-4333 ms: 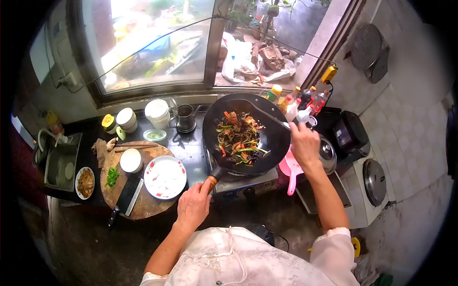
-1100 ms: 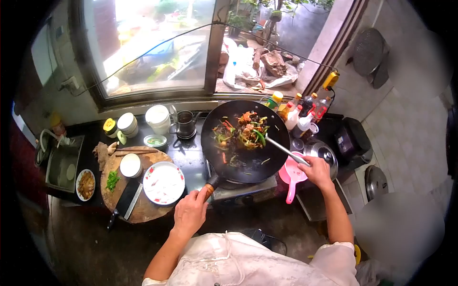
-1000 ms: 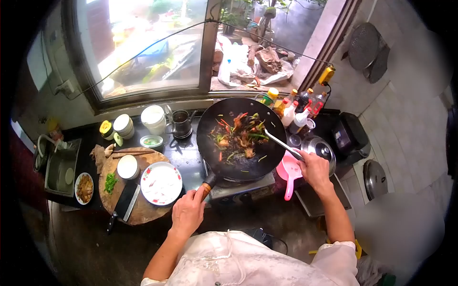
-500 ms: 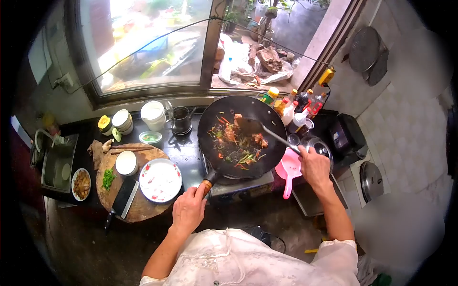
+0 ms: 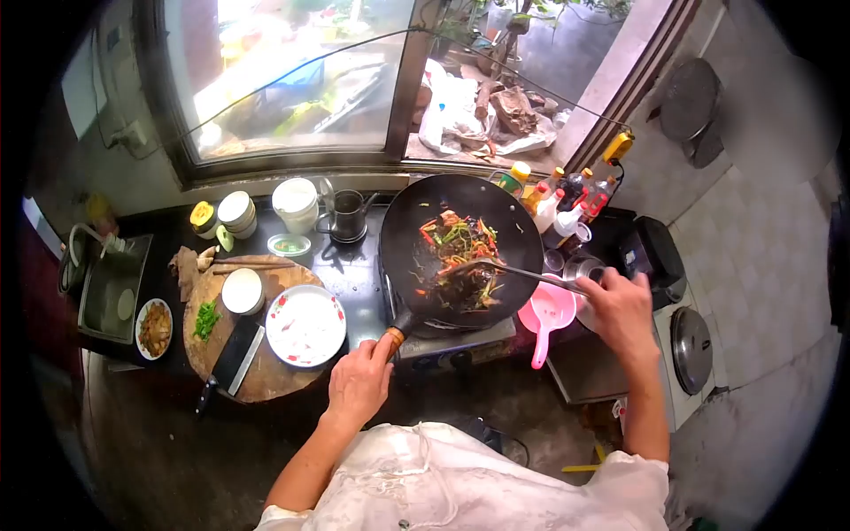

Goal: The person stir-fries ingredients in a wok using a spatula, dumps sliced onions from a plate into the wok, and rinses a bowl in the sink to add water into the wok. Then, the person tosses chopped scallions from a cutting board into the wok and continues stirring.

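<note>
A large black wok (image 5: 403, 257) stands on the stove below the window. My left hand (image 5: 359, 385) is closed round its wooden-banded handle (image 5: 395, 340). Inside lies a heap of food (image 5: 460, 248) with red and green strips and darker pieces. My right hand (image 5: 618, 310), to the right of the wok, grips the end of a metal spatula (image 5: 531, 273). The spatula slants over the wok's right rim, and its head is down among the food. Beneath the right hand's side of the wok is a pink ladle (image 5: 543, 327).
Left of the stove, a round chopping board (image 5: 266, 386) carries a cleaver (image 5: 235, 358), a floral plate (image 5: 305, 325), a white bowl (image 5: 243, 292) and chopped greens (image 5: 206, 320). Several bottles (image 5: 567, 208) crowd behind the wok's right side. A sink (image 5: 115, 288) is far left.
My right hand has moved right and turned, drawing the spatula lower in the wok. The food is more heaped together. The whole view has shifted slightly; my left hand still holds the handle.
</note>
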A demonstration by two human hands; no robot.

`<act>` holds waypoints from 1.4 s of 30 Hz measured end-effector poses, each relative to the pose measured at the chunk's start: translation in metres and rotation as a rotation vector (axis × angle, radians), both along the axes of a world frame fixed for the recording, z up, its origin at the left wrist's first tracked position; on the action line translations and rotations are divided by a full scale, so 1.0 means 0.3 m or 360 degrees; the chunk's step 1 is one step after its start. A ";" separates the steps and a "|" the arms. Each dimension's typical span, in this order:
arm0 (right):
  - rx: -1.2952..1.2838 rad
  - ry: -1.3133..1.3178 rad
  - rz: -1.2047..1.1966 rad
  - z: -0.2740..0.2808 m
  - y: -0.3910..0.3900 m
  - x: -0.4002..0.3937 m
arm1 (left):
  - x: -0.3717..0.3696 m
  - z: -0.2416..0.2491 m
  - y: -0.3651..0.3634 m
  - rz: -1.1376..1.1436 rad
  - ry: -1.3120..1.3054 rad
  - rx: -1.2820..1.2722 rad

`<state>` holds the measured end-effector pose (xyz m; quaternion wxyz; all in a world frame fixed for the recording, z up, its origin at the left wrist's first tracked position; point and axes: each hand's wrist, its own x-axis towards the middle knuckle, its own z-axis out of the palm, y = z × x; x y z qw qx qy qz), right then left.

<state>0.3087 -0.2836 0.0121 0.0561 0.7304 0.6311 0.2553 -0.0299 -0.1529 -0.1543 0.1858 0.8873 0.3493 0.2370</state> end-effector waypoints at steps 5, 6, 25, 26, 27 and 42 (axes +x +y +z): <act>0.0038 -0.0050 0.0010 -0.154 -0.019 0.017 | 0.015 0.010 -0.005 0.0022 0.0033 -0.0017; 0.0096 0.0074 0.0006 -0.232 0.003 0.020 | 0.009 0.023 -0.006 0.0018 0.0099 -0.0125; 0.0441 0.0946 0.0104 -0.476 0.067 -0.219 | -0.366 -0.609 0.334 0.1494 -0.1311 -0.1722; 0.0472 0.0974 0.0119 -0.464 0.083 -0.239 | -0.373 -0.610 0.338 0.1444 -0.1304 -0.1735; 0.0450 0.1047 0.0200 -0.446 0.103 -0.266 | -0.378 -0.598 0.334 0.1420 -0.1374 -0.1723; 0.0209 0.1314 0.1159 -0.307 0.745 -0.778 | -0.210 0.062 0.253 0.0575 -0.1877 -0.1395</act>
